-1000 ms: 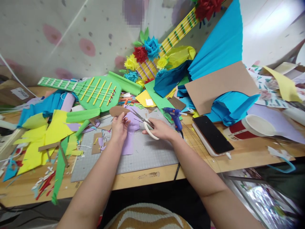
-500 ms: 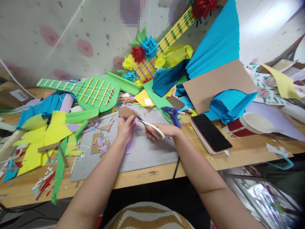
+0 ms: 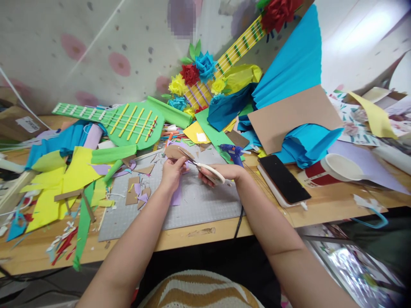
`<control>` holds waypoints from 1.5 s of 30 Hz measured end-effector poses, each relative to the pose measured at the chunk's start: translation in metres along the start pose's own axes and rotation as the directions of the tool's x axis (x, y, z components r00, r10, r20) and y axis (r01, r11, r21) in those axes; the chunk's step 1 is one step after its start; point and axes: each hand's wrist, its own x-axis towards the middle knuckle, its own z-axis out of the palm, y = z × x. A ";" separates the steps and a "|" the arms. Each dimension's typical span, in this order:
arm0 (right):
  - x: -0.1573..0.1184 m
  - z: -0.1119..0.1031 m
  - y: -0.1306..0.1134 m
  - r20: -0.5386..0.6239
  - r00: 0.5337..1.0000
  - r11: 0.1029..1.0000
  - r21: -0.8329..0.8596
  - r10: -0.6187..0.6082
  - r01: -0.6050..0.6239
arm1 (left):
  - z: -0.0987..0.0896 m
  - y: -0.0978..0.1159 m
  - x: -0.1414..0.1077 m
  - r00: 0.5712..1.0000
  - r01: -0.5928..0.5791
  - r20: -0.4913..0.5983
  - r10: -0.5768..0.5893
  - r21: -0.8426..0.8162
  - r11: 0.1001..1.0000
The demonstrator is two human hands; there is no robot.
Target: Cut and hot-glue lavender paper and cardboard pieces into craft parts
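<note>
My left hand [image 3: 173,171] is closed on a rounded piece of brown cardboard [image 3: 174,152], pinched at its lower edge above the grey cutting mat [image 3: 199,207]. White-handled scissors [image 3: 214,173] are in my right hand [image 3: 210,174], fingers wrapped round the handles. The scissor blades point up and left and lie across the right side of the cardboard. Purple paper [image 3: 175,197] lies on the mat below my left hand. Cardboard scraps [image 3: 131,191] rest on the mat's left part.
A blue glue gun [image 3: 234,152], a black phone [image 3: 284,179] and a red-and-white cup [image 3: 324,169] stand to the right. A green paper guitar [image 3: 136,124] lies behind on the left; yellow paper [image 3: 75,171] covers the left side.
The whole view has shifted slightly, so things appear a little further right. Both hands keep their holds on the cardboard and scissors.
</note>
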 end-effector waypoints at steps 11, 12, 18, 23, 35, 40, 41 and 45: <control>-0.016 0.005 0.013 -0.022 1.000 0.980 0.200 -0.016 0.020 | 0.003 -0.002 -0.005 0.987 0.153 0.044 -0.153 0.005 0.988; -0.018 0.005 0.014 -0.031 0.999 0.977 0.211 -0.007 0.014 | 0.004 -0.002 -0.006 0.987 0.154 0.046 -0.154 0.007 0.988; -0.020 0.007 0.015 -0.056 0.998 0.966 0.259 0.007 0.008 | 0.006 -0.006 -0.008 0.995 0.096 0.037 -0.095 -0.045 0.994; -0.017 0.006 0.019 -0.029 1.000 0.958 0.286 0.000 0.008 | 0.005 -0.008 -0.006 0.997 0.070 0.021 -0.070 0.015 0.997; -0.015 0.001 0.018 -0.030 0.999 0.959 0.284 0.023 -0.014 | 0.002 -0.010 -0.001 0.994 0.086 0.058 -0.089 0.040 0.995; -0.016 -0.001 0.018 -0.029 0.999 0.960 0.279 0.022 -0.013 | 0.003 -0.009 -0.003 0.992 0.099 0.071 -0.103 0.053 0.994; -0.016 -0.001 0.018 -0.027 0.999 0.960 0.278 0.022 -0.014 | 0.003 -0.009 -0.003 0.992 0.099 0.076 -0.103 0.056 0.993; -0.017 -0.004 0.019 -0.019 0.999 0.956 0.292 0.046 -0.038 | 0.003 -0.009 -0.003 0.991 0.100 0.088 -0.105 0.068 0.993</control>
